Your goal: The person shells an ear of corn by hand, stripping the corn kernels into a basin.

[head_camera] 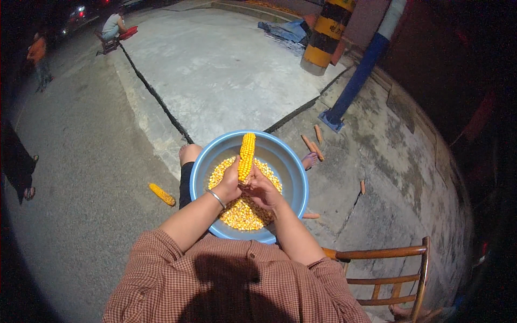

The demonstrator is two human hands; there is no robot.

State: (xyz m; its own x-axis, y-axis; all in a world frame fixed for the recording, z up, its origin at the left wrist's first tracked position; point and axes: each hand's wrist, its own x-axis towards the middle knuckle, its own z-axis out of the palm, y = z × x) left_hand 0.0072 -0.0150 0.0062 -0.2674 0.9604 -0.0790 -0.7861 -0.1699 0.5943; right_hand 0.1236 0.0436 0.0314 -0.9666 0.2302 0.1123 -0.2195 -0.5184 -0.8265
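Observation:
An ear of yellow corn (247, 155) stands nearly upright over a blue plastic basin (301, 181) resting on my lap. My left hand (229, 182), with a silver bangle at the wrist, grips the lower part of the ear from the left. From the right, my right hand (261, 189) closes around its bottom end, where the fingers partly hide the cob. Loose corn kernels (246, 216) cover the basin's bottom beneath both hands. A second ear of corn (162, 194) lies on the pavement left of the basin.
Several bare cobs (317, 150) lie on the concrete at the right. A wooden chair (381, 253) is at the lower right. Beyond stand a blue post (355, 84) and a striped pole (325, 36). A seated person (113, 26) and other people are at the left.

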